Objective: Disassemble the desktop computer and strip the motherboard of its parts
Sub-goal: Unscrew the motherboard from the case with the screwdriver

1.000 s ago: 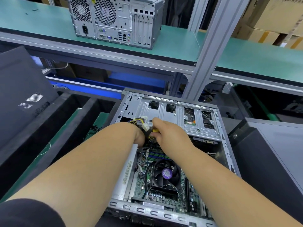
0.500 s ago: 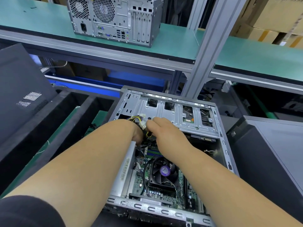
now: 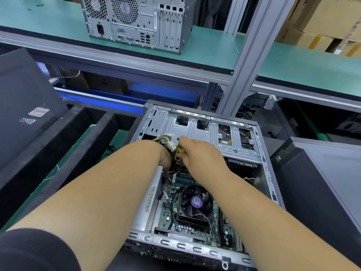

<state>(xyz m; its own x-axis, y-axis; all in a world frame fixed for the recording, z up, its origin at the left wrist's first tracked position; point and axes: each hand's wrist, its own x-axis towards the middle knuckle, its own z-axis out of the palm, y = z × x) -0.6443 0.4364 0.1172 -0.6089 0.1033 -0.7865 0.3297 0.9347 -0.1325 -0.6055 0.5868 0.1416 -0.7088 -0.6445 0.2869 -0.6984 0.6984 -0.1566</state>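
Observation:
An open desktop case (image 3: 252,259) lies on its side in front of me. Inside is the green motherboard (image 3: 166,216) with a black CPU fan (image 3: 196,202) and green memory sticks (image 3: 183,179). A bundle of yellow and black power cables (image 3: 166,138) with white connectors (image 3: 172,147) rises near the silver drive cage (image 3: 195,133). My right hand (image 3: 199,153) pinches the yellow cables just below the connectors. My left hand (image 3: 164,157) reaches down among the cables beside it; its fingers are hidden.
A second, closed computer tower (image 3: 136,22) stands on the green shelf (image 3: 214,47) behind. A grey upright post (image 3: 248,61) rises right of centre. Black side panels lean at left (image 3: 25,106) and right (image 3: 322,182). Black foam dividers (image 3: 82,137) lie left of the case.
Both hands stay at the cable bundle. My right hand has shifted slightly up along the yellow wires. The view has tilted a little.

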